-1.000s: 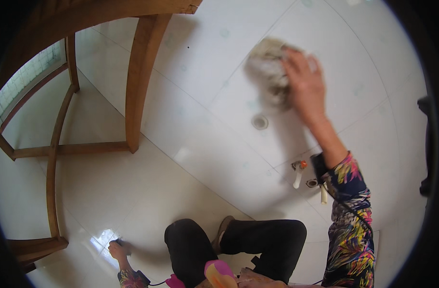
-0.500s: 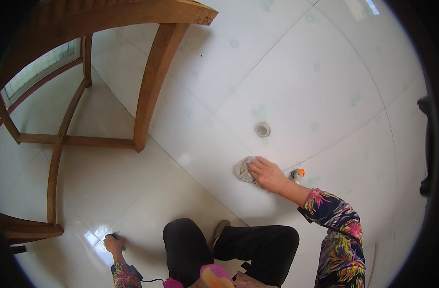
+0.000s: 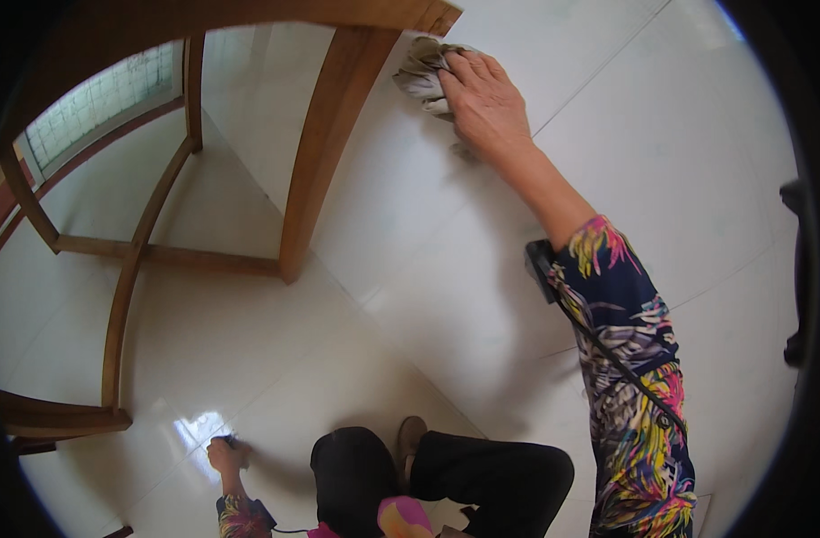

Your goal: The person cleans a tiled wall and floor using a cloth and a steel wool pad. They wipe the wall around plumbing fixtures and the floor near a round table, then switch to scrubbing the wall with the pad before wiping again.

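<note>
My right hand (image 3: 487, 100) is closed on a crumpled grey-white rag (image 3: 421, 79) at the upper middle. The rag is beside the end of the wooden top edge (image 3: 439, 18) and the upper part of a wooden leg (image 3: 336, 117); I cannot tell whether it touches the wood. My right arm reaches up across pale tiles in a flowered sleeve, with a black device (image 3: 541, 267) strapped to it. Down at the lower left, my left hand (image 3: 225, 455) is low over the glossy floor, fingers curled by something small and dark that I cannot make out.
The wooden frame, with legs and crossing rails (image 3: 208, 260), fills the upper left. Beige floor tiles (image 3: 276, 359) meet paler tiles (image 3: 410, 224) along a diagonal line. My bent black-trousered legs (image 3: 491, 471) and one brown shoe (image 3: 412, 438) are at the bottom.
My right hand has moved up with the rag, from the mid-height of the pale tiles to beside the wooden frame's corner. The view has shifted slightly. My left hand stays low.
</note>
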A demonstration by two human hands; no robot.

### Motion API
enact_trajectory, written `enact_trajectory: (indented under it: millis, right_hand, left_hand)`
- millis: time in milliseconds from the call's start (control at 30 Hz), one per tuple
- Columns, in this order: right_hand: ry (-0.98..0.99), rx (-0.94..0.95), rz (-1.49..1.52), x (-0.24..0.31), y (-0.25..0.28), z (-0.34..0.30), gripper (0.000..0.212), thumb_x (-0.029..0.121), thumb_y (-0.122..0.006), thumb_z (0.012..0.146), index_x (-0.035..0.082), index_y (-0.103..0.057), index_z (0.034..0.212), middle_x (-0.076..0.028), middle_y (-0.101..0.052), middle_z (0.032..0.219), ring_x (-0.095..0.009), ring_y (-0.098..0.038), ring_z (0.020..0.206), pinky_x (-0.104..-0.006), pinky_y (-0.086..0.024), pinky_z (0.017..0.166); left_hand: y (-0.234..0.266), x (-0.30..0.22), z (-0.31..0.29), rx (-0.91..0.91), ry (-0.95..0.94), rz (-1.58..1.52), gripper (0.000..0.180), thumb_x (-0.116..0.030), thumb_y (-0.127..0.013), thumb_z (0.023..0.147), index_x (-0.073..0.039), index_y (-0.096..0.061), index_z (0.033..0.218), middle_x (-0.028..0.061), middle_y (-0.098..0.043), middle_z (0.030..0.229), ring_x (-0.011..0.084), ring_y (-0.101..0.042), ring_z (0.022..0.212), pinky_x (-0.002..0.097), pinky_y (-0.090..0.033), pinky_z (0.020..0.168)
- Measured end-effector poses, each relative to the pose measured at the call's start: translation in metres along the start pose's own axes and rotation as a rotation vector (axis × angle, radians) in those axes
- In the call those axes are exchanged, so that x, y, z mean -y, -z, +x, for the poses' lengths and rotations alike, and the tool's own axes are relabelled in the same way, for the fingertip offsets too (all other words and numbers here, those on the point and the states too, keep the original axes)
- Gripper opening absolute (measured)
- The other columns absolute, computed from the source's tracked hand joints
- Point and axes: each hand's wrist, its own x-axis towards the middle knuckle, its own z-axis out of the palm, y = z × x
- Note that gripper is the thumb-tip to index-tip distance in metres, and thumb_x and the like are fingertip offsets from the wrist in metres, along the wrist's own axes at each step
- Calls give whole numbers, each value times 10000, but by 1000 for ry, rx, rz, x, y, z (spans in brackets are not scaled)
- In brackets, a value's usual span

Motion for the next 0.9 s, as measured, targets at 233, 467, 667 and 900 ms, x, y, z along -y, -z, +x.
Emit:
enact_trajectory:
  millis: [233,467,667,900]
  right_hand:
    - [132,266,262,86,-23,-77,332,73,-596,742,-11,-662,1056,-135,-614,1194,-299,-537,1173,-364,-465,1005]
    - [407,839,285,128,-19,-215,234,233,-606,829,129,-749,982,-43,-639,1121,-206,-493,1199,-375,-285,1119]
    - [565,849,296,126,-2,-229,173,225,-602,837,135,-736,899,-38,-630,1068,-215,-521,1120,-376,-340,1064]
    - [348,529,70,97,-43,-170,217,225,-567,880,101,-723,965,-53,-612,1089,-231,-524,1119,-408,-330,1096]
  left_hand:
    - [73,-13,-20,114,-84,-66,766,-423,-947,463,-14,-610,1018,163,-675,990,343,-662,959,436,-568,818]
    - [146,-65,-10,169,-108,-69,794,-440,-948,470,4,-619,1039,161,-667,1018,343,-640,1004,432,-552,854]
    - [144,-69,-13,219,-79,-40,786,-420,-940,465,5,-610,1038,155,-662,1023,343,-634,996,438,-548,852]
    - [150,-76,-108,191,-133,-63,722,-399,-928,477,-33,-617,1016,132,-660,1012,334,-617,1001,437,-536,843]
